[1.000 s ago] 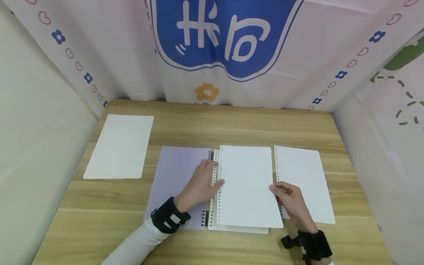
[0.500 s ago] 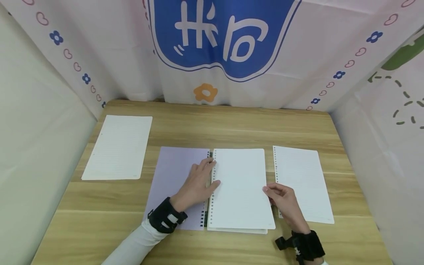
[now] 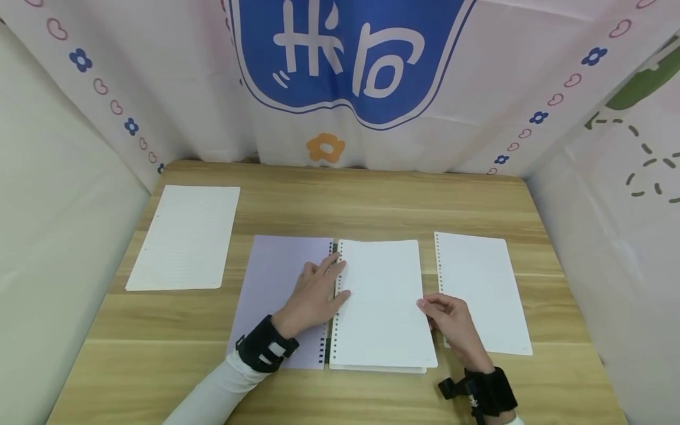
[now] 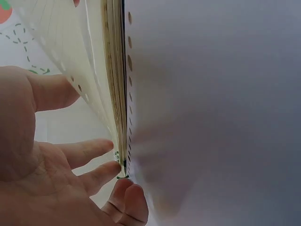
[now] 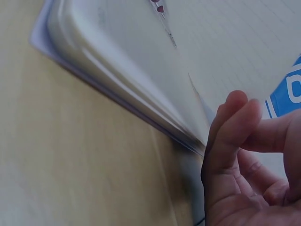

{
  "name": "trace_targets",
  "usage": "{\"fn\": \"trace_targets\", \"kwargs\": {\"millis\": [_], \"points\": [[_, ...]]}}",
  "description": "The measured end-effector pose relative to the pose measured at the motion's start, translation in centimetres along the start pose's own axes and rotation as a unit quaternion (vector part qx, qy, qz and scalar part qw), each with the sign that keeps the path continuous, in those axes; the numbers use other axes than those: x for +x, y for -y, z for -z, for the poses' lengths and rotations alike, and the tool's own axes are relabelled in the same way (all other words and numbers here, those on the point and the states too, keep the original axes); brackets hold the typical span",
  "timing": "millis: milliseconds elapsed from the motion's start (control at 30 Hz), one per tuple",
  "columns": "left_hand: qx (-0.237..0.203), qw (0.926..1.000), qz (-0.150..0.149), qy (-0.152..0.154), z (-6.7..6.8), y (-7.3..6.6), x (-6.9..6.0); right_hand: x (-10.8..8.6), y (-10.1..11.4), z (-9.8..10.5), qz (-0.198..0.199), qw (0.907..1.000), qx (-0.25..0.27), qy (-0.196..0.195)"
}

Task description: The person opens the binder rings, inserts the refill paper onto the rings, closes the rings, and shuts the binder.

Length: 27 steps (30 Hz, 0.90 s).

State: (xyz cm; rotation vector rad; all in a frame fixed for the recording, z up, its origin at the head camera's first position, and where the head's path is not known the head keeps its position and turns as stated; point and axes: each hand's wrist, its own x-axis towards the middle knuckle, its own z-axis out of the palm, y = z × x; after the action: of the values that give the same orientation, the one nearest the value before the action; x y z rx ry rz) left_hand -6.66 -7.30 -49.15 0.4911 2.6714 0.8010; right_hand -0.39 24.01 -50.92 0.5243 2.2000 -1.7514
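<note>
A lavender notebook cover lies opened flat, its dark ring spine beside a stack of punched white pages. Over that stack a loose punched sheet is raised slightly, its holed edge along the spine. My right hand pinches the sheet's right edge between thumb and fingers. Across the cover reaches my left hand, fingers spread and fairly straight, fingertips and thumb touching the sheet's holed edge. In the left wrist view the sheet slants up from the page stack, fingers beside its holes.
Another punched sheet lies on the wooden table to the right. A lined sheet lies at the far left. White curtains with printed patterns stand behind and on both sides.
My right hand has moved left with the sheet, bringing its holed edge from over the pages to the ring spine. The left hand has stayed near the spine.
</note>
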Motion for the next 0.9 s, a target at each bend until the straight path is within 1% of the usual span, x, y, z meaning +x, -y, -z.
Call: {"fn": "trace_targets", "kwargs": {"millis": [167, 333, 500, 633, 733, 900], "points": [[-0.003, 1.0000, -0.003, 0.000, 0.1, 0.0, -0.2, 0.2, 0.0, 0.1, -0.002, 1.0000, -0.004, 0.001], [0.009, 0.9998, -0.018, -0.004, 0.1, 0.4, 0.4, 0.2, 0.1, 0.1, -0.003, 0.9999, -0.009, -0.006], [0.041, 0.9991, -0.014, -0.004, 0.3, 0.5, 1.1, 0.1, 0.2, 0.1, -0.003, 1.0000, 0.006, 0.000], [0.076, 0.9970, -0.012, 0.000, 0.3, 0.6, 1.6, 0.1, 0.2, 0.0, -0.007, 1.0000, 0.006, 0.003], [0.100, 0.9949, -0.015, 0.005, 0.4, 0.5, 1.6, 0.0, 0.3, 0.0, -0.013, 0.9999, 0.004, 0.005], [0.122, 0.9922, -0.023, 0.014, 0.9, 0.2, 1.4, -0.1, 0.3, 0.0, -0.011, 0.9997, 0.015, 0.014]]}}
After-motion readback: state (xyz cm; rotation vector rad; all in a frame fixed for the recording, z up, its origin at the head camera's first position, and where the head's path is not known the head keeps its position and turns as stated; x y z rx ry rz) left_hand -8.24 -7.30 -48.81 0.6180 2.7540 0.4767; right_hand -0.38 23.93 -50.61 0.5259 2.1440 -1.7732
